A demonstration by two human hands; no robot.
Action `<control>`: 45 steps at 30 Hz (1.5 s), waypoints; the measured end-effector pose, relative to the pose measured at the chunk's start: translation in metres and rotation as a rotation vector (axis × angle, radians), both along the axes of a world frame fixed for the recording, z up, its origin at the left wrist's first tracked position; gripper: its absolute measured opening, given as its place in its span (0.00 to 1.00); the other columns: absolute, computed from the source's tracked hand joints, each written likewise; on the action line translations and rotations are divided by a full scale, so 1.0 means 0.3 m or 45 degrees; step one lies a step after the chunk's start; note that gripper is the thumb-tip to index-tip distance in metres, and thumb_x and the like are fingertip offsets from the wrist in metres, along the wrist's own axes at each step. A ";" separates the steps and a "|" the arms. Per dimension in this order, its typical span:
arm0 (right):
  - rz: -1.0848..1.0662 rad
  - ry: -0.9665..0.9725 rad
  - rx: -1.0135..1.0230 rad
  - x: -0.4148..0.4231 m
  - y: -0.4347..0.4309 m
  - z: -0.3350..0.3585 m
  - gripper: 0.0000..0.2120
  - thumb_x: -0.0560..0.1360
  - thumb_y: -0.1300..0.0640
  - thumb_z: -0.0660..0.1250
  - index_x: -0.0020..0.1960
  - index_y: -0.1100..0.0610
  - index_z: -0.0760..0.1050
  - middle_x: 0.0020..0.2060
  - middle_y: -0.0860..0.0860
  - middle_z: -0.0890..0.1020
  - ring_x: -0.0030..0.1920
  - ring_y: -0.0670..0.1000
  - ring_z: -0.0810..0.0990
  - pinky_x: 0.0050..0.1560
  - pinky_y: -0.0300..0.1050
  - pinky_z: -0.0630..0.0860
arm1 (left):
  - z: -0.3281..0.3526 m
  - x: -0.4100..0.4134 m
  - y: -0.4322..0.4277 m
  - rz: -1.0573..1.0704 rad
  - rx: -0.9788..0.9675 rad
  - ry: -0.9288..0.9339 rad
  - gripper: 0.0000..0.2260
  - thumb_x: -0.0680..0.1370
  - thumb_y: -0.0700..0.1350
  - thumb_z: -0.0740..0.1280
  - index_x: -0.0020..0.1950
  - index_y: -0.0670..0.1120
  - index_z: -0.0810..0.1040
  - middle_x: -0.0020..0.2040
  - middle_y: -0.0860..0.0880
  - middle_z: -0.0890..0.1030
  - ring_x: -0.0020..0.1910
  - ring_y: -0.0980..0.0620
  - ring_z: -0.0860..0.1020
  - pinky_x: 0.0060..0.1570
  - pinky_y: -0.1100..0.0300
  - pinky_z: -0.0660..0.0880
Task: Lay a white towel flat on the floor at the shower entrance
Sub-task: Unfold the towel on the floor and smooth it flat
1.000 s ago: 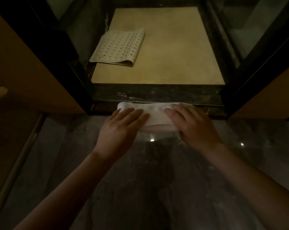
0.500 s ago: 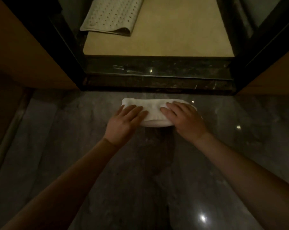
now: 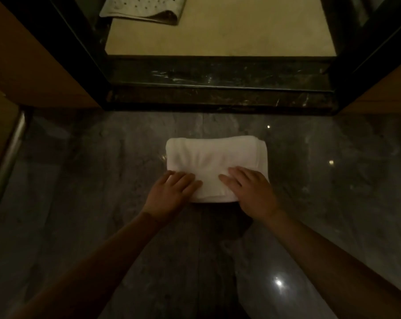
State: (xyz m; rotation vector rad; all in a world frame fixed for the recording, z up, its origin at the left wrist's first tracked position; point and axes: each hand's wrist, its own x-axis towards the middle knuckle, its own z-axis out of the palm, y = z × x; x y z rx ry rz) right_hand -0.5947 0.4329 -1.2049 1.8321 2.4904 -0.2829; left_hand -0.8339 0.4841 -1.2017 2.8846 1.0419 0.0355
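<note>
The white towel (image 3: 214,162) is located on the dark polished floor (image 3: 80,203), in front of the shower entrance. It is still folded into a compact rectangle, with the long side running left to right. A strip of bare floor separates its far edge from the dark marble threshold (image 3: 218,88) of the shower.

The left hand (image 3: 169,195) is laid palm down on the near left corner of the towel. The fingers are extended and held close together; no fabric is pinched. The right hand (image 3: 252,192) is laid palm down on the near right portion of the towel, fingers likewise extended and slightly spread, pointing toward the left. Neither hand is closed around the cloth; both are pressed flat against its upper surface. Both forearms are bare and enter from the lower edge of the view.

Beyond the threshold, the beige shower floor (image 3: 241,31) is visible. A perforated bath mat (image 3: 144,8) lies on it at the far left, partly cut off by the upper edge of the view. Dark door frames (image 3: 75,54) stand at either side of the entrance.
</note>
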 end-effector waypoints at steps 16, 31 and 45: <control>-0.067 0.021 -0.087 -0.038 -0.107 -0.028 0.34 0.69 0.44 0.66 0.72 0.54 0.65 0.68 0.59 0.71 0.68 0.61 0.69 0.67 0.59 0.64 | 0.021 -0.085 -0.025 -0.058 -0.062 0.072 0.29 0.62 0.58 0.73 0.59 0.47 0.80 0.62 0.42 0.78 0.59 0.42 0.77 0.57 0.45 0.73; -0.084 0.246 -0.024 -0.208 0.052 0.027 0.32 0.71 0.47 0.69 0.71 0.51 0.61 0.65 0.53 0.72 0.64 0.55 0.71 0.62 0.51 0.69 | 0.146 -0.004 0.067 -0.087 0.072 -0.249 0.09 0.74 0.42 0.63 0.47 0.42 0.83 0.41 0.45 0.83 0.41 0.44 0.81 0.31 0.56 0.76; -0.486 0.436 0.286 -0.113 0.285 0.120 0.12 0.76 0.58 0.60 0.58 0.54 0.75 0.50 0.53 0.81 0.47 0.54 0.80 0.41 0.41 0.68 | -0.001 0.002 0.076 0.804 -0.353 -0.138 0.36 0.72 0.55 0.70 0.74 0.53 0.54 0.73 0.43 0.61 0.68 0.43 0.66 0.57 0.48 0.75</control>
